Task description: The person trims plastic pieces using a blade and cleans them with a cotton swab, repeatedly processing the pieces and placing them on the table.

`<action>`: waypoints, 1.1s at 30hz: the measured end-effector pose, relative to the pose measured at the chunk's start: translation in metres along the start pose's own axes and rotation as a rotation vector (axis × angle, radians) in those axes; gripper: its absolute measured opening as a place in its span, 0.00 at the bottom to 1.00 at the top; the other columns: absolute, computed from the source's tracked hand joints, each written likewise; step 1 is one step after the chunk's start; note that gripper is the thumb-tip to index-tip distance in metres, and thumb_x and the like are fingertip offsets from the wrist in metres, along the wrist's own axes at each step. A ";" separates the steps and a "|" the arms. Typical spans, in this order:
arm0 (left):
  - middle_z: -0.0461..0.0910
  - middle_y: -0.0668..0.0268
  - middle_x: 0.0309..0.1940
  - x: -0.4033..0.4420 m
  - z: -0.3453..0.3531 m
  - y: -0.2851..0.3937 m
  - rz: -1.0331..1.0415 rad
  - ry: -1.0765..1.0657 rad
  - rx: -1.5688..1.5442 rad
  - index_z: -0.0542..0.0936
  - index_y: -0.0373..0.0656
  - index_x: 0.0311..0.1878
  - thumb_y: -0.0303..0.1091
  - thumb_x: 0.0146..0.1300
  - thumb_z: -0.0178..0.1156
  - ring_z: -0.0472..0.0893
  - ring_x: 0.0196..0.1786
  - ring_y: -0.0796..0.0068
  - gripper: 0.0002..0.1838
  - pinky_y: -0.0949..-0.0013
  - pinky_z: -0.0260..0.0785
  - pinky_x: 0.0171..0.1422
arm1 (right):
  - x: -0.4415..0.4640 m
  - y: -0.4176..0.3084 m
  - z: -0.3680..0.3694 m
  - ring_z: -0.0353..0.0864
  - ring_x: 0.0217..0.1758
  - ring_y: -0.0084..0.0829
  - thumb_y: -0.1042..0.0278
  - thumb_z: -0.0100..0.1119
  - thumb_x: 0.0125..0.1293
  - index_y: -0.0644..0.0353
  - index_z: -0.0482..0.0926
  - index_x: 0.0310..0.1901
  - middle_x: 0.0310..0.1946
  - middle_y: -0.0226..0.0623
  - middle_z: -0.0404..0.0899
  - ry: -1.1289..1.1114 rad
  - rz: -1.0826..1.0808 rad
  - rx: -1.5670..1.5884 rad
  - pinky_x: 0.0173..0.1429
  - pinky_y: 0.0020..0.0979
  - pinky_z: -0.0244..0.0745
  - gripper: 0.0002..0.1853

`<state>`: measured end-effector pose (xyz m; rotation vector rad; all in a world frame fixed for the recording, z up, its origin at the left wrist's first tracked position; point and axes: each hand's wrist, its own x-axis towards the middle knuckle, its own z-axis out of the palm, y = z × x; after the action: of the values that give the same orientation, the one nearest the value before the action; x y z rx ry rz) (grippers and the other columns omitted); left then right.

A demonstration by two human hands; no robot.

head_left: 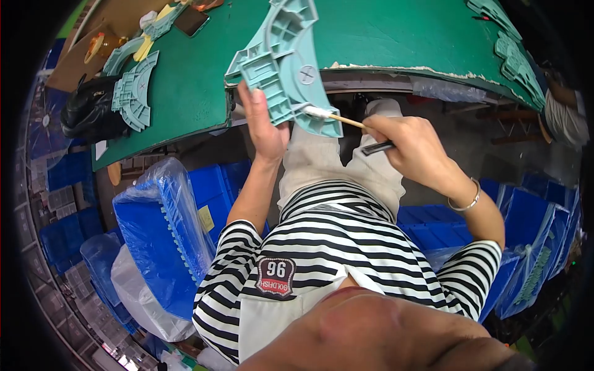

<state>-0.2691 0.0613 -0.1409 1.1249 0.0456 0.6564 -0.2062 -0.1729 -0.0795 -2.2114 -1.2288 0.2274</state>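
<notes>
My left hand grips the lower left side of a light teal ribbed plastic part, which is held up at the green table's front edge. A round spot with a cross mark shows on its smooth curved face. My right hand pinches a thin wooden stick with a white tip; the tip touches the part near its lower end. A short black tool also sticks out from under the fingers of my right hand.
On the green table, a similar teal part lies by a black bag; a phone is farther back. More teal parts lie at right. Blue plastic-wrapped bins flank my body. Another person's arm shows far right.
</notes>
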 end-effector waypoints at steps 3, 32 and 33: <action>0.67 0.62 0.63 -0.003 0.003 0.003 0.037 -0.051 0.084 0.57 0.43 0.71 0.42 0.75 0.43 0.70 0.64 0.69 0.26 0.63 0.62 0.68 | -0.010 -0.006 -0.019 0.80 0.28 0.45 0.82 0.54 0.47 0.58 0.77 0.37 0.25 0.39 0.80 0.035 0.026 -0.013 0.30 0.42 0.72 0.13; 0.74 0.63 0.60 0.001 -0.003 0.004 -0.123 -0.118 -0.351 0.65 0.41 0.69 0.46 0.72 0.47 0.74 0.62 0.66 0.27 0.60 0.65 0.67 | 0.039 0.115 -0.010 0.77 0.37 0.48 0.77 0.58 0.56 0.56 0.69 0.40 0.35 0.42 0.73 0.341 0.193 -0.540 0.38 0.46 0.74 0.12; 0.74 0.62 0.60 -0.001 -0.003 0.005 -0.135 -0.101 -0.374 0.66 0.40 0.67 0.47 0.72 0.47 0.75 0.62 0.65 0.27 0.60 0.66 0.67 | 0.047 0.132 -0.001 0.78 0.35 0.46 0.73 0.59 0.60 0.55 0.69 0.40 0.34 0.42 0.73 0.342 0.113 -0.568 0.37 0.45 0.75 0.10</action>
<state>-0.2728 0.0646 -0.1382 0.7841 -0.0843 0.4624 -0.0847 -0.1870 -0.1478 -2.6509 -1.0632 -0.5000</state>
